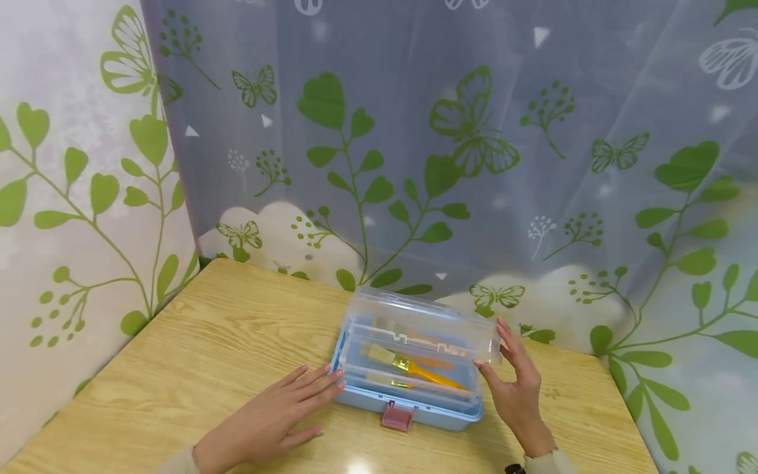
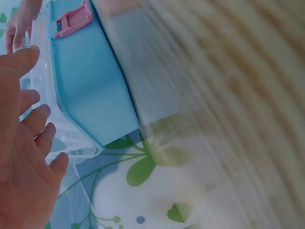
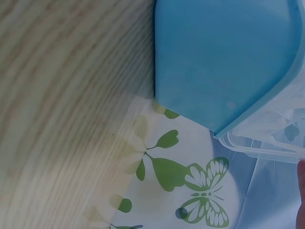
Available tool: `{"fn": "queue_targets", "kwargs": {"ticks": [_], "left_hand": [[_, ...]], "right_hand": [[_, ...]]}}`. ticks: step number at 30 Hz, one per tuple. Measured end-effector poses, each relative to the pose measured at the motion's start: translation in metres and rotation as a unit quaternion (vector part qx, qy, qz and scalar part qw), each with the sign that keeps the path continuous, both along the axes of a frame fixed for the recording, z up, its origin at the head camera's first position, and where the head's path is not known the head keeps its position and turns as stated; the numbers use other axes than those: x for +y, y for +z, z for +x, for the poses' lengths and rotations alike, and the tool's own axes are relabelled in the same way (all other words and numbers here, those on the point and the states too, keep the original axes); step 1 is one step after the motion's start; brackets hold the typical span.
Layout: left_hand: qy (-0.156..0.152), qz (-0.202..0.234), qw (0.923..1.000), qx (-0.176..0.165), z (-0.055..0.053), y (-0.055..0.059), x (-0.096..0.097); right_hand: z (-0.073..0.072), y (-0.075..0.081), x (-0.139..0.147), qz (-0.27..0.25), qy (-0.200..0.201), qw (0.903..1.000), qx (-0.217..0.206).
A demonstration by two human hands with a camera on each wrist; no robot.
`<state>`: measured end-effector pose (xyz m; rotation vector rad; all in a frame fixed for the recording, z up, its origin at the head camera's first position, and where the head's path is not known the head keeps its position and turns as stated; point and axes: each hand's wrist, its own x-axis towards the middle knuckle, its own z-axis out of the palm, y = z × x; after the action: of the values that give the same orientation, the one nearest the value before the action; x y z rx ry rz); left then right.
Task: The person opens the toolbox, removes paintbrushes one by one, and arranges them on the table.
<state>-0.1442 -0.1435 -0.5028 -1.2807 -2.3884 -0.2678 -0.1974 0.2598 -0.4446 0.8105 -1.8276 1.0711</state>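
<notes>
Grey-blue cloth (image 1: 391, 197) with a green leaf-and-butterfly print hangs behind the wood-grained worktop (image 1: 177, 342). On it sits a blue plastic box (image 1: 444, 419) with a pink latch (image 1: 397, 417), paintbrushes (image 1: 435, 378) inside. The left hand (image 1: 278, 415) extends straight fingers at its left end; the right hand (image 1: 518, 388) pinches the tilted clear lid (image 1: 426, 319).

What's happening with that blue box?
A person has both hands at the blue box on the wooden table. The right hand holds the right end of its clear lid, which is tilted up, while the left hand is at the box's left end. The pink latch is undone at the front, and a paintbrush lies inside.
</notes>
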Motion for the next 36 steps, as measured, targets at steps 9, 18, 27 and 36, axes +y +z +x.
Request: {"fn": "queue_targets", "kwargs": {"ticks": [9, 18, 27, 36], "left_hand": [[-0.011, -0.006, 0.9999, 0.000, 0.001, -0.001, -0.006], [-0.007, -0.016, 0.9998, -0.009, 0.000, -0.002, -0.013], [-0.003, -0.019, 0.9998, -0.004, -0.004, 0.001, -0.011], [-0.008, -0.023, 0.9997, 0.002, -0.007, 0.000, -0.008]], "right_hand": [[-0.008, 0.004, -0.002, -0.011, -0.005, 0.9999, 0.008], [-0.014, 0.005, -0.002, -0.021, -0.001, 0.9998, -0.002], [-0.024, 0.010, -0.002, -0.026, 0.002, 0.9996, 0.010], [-0.035, 0.013, 0.000, -0.018, -0.008, 0.9993, 0.032]]}}
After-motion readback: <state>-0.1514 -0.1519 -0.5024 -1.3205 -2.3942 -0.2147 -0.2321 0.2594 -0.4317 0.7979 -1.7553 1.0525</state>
